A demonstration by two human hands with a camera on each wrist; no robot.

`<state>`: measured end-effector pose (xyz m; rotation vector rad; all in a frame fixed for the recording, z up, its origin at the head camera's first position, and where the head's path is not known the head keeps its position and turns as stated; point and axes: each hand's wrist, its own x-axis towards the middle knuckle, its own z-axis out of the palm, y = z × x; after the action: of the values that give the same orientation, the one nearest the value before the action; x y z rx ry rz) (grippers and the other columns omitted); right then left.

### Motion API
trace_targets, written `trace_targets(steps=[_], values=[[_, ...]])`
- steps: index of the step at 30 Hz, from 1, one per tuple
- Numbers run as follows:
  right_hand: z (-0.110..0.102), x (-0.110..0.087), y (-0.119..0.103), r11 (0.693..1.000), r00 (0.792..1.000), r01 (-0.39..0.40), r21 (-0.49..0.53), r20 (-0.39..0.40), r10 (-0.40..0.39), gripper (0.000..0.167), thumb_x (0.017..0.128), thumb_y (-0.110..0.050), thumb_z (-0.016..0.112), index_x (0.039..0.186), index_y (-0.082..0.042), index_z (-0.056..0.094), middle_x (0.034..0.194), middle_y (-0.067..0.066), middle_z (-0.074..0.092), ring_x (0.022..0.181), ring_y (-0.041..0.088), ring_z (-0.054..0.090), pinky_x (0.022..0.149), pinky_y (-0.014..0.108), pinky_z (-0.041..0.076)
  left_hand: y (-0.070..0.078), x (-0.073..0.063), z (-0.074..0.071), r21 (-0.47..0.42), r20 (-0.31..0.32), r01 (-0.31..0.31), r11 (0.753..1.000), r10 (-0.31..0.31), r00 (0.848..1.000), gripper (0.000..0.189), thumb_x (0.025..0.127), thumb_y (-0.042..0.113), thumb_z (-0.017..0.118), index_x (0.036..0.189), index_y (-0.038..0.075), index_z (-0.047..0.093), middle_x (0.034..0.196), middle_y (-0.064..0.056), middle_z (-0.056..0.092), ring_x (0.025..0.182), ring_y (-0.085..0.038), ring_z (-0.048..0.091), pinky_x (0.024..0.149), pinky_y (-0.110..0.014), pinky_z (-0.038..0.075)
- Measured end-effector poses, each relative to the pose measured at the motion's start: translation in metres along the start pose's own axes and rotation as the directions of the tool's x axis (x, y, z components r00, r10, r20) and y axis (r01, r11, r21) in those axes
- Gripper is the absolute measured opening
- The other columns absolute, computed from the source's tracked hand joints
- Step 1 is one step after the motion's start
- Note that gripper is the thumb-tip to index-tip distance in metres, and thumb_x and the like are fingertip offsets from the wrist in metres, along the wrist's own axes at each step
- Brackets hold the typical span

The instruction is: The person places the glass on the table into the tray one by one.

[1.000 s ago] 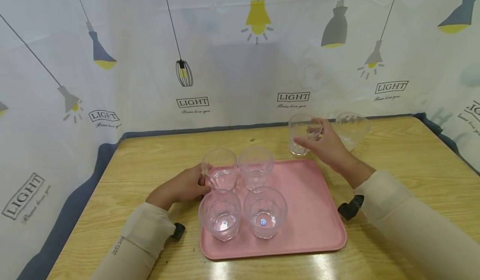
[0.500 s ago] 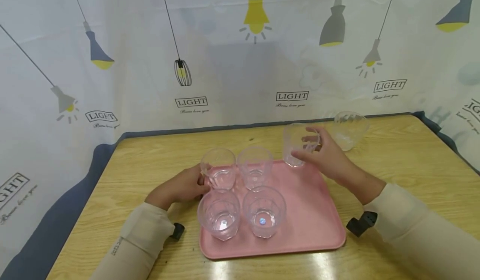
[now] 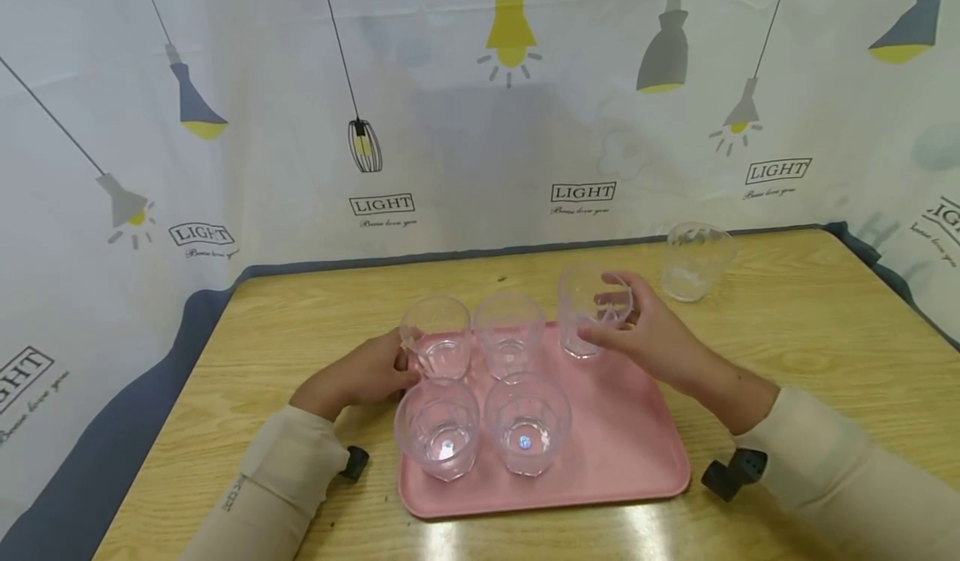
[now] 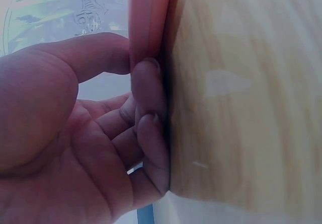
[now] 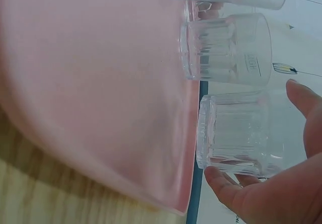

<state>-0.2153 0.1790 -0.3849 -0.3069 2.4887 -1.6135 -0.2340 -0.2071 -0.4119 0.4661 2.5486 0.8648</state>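
Note:
A pink tray (image 3: 615,453) lies on the table, with several clear plastic cups standing in two rows on its left side, among them a front cup (image 3: 528,428). My left hand (image 3: 378,368) grips the tray's left edge; in the left wrist view the thumb lies over the rim and curled fingers (image 4: 148,88) press its outer side. My right hand (image 3: 637,328) holds another clear cup (image 3: 577,319) upright at the tray's back right part, right of the back row. In the right wrist view that cup (image 5: 236,133) hangs slightly apart from the tray surface or just at it; I cannot tell.
One more clear cup (image 3: 693,265) stands tilted-looking on the wooden table (image 3: 825,328) at the back right. Behind the table hangs a white curtain (image 3: 465,127) printed with lamps.
My right hand has brought its cup from the table behind the tray forward and slightly left, over the tray's back right part. My left hand stays at the tray's edge.

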Motion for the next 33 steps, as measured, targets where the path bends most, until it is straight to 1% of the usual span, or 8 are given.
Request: trace_targets(steps=[2,8,17,24,30,33], values=[[0.001,-0.002,0.000,1.000,1.000,-0.003,0.005,0.007,0.003,0.090,0.090,-0.029,0.076,0.156,-0.010,0.018,0.152,0.024,0.040,0.132,0.041,0.049,0.104,0.048,0.044,0.000,0.000,0.000,0.000,0.000,0.001,1.000,-0.001,1.000,0.046,0.095,0.018,0.065,0.136,0.009,0.046,0.070,-0.002,0.055,0.060,-0.014,0.050,0.055,-0.027,0.041],[0.002,-0.006,0.000,1.000,1.000,-0.003,0.008,0.022,0.003,0.090,0.090,-0.029,0.076,0.156,-0.010,0.018,0.153,0.025,0.038,0.134,0.042,0.048,0.103,0.046,0.046,-0.001,0.001,0.000,0.005,-0.003,0.007,1.000,-0.007,1.000,0.046,0.095,0.017,0.064,0.136,0.009,0.047,0.069,-0.002,0.055,0.060,-0.014,0.050,0.055,-0.027,0.041],[0.004,-0.013,0.004,1.000,1.000,-0.004,0.007,0.025,0.004,0.091,0.089,-0.028,0.077,0.156,-0.008,0.018,0.152,0.025,0.039,0.133,0.043,0.047,0.104,0.048,0.044,0.000,-0.001,0.000,0.009,-0.003,0.015,1.000,-0.015,1.000,0.040,0.095,0.017,0.064,0.130,0.007,0.047,0.066,0.000,0.052,0.058,-0.014,0.048,0.054,-0.027,0.040],[0.003,-0.018,0.008,1.000,1.000,-0.027,-0.011,0.012,0.028,0.092,0.088,-0.029,0.078,0.155,-0.008,0.020,0.149,0.023,0.043,0.131,0.041,0.050,0.099,0.042,0.047,0.001,-0.002,0.001,-0.001,-0.002,0.006,1.000,-0.006,1.000,0.041,0.094,0.017,0.065,0.130,0.006,0.047,0.068,-0.001,0.053,0.060,-0.014,0.049,0.055,-0.027,0.041],[0.003,-0.019,0.011,0.999,1.000,-0.028,-0.024,0.011,0.029,0.092,0.088,-0.029,0.078,0.155,-0.007,0.019,0.149,0.024,0.042,0.129,0.041,0.051,0.097,0.040,0.048,0.001,-0.001,0.001,0.002,-0.003,0.020,1.000,-0.020,1.000,0.038,0.094,0.016,0.065,0.127,0.007,0.048,0.069,-0.001,0.054,0.060,-0.014,0.050,0.055,-0.027,0.041],[0.003,-0.019,0.012,0.999,0.999,-0.029,-0.021,0.013,0.030,0.092,0.088,-0.029,0.078,0.156,-0.008,0.018,0.149,0.024,0.042,0.129,0.041,0.051,0.095,0.037,0.049,0.001,-0.001,0.001,-0.004,-0.003,0.017,1.000,-0.017,1.000,0.039,0.094,0.017,0.065,0.128,0.007,0.048,0.069,-0.002,0.054,0.061,-0.014,0.050,0.055,-0.027,0.041]])
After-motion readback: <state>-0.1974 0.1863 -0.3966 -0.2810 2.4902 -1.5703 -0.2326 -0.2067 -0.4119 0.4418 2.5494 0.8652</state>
